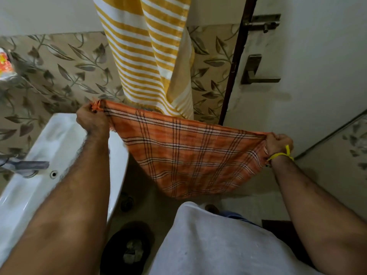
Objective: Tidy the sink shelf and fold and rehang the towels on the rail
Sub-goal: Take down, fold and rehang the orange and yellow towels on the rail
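An orange checked towel [184,153] with dark lines is stretched out in front of me, sagging in the middle. My left hand [91,120] grips its left corner above the sink, and my right hand [278,143], a yellow thread on its wrist, grips the right corner near the door. Behind it a yellow and white striped towel [147,56] hangs down the wall from above; the rail that bears it is out of view.
A white sink [39,155] with a metal tap [25,167] stands at my left. A colourful item [6,64] sits on a holder at the far left. The door with its handle [256,74] and bolt [262,22] is at the right. A dark slipper [129,249] lies on the floor.
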